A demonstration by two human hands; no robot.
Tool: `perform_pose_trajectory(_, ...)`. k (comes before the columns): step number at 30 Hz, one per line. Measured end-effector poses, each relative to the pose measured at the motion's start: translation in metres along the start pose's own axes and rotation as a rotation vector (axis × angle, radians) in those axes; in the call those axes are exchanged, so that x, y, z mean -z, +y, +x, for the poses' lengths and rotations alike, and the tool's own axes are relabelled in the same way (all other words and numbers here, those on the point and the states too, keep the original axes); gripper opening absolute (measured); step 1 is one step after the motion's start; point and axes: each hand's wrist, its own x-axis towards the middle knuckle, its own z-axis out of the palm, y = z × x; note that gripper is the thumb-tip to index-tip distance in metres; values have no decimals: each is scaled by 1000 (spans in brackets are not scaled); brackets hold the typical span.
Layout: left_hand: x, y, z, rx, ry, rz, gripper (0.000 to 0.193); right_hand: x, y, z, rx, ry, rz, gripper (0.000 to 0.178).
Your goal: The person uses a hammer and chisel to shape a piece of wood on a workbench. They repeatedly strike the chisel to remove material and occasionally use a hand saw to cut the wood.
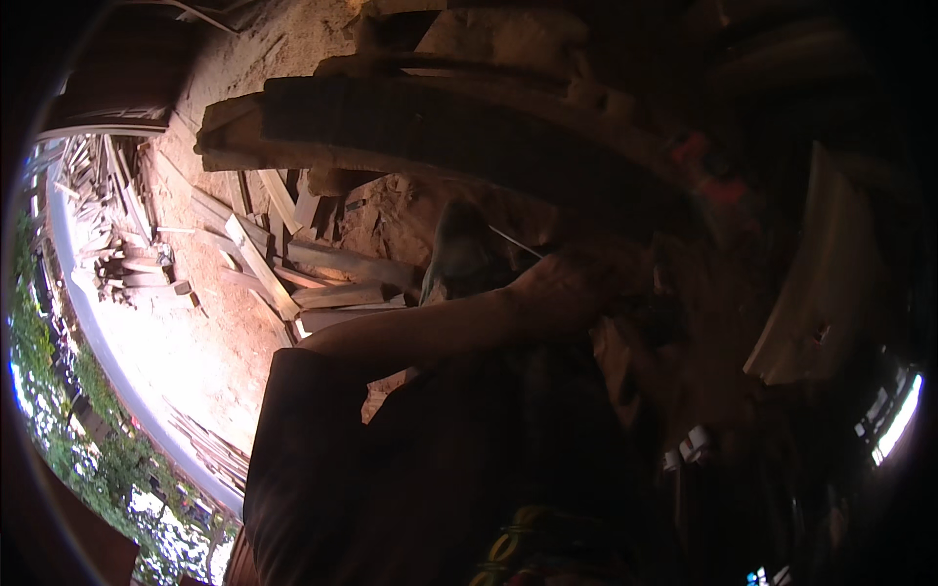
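Observation:
My left forearm reaches across in a dark sleeve, and my left hand [567,278] is bent in deep shadow. Its fingers seem closed, but what they hold cannot be made out. A thin, pale, straight strip [515,242] shows just beyond that hand; whether it is held is unclear. My right hand cannot be picked out in the darkness on the right. Beside the forearm is a grey-green shape [459,244], perhaps a shoe or trouser leg. Beyond the hand a thick, dark timber beam [440,132] lies crosswise. A red object [705,171] of unclear kind shows near its right end.
Loose wood offcuts [342,262] lie on the reddish dirt ground left of the hand. A broad pale board [816,283] leans at the right. More scrap wood [117,215] is piled at the far left, in bright light. Greenery [107,469] shows at the lower left.

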Motion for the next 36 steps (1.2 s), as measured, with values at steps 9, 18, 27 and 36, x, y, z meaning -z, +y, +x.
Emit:
perform_pose_trajectory(9,57,-37,2,-93,55,-56,45,-30,-36,-33,30,761,121,27)
perform_pose_trajectory(18,41,-55,24,-56,118,-150,50,-33,-6,-25,-105,468,-225,20)
perform_pose_trajectory(27,48,-49,32,102,126,-252,37,-17,-37,-27,-245,529,475,14)
perform_pose_trajectory(36,62,-89,-15,98,107,172,79,-21,-34,-14,-259,679,259,25)
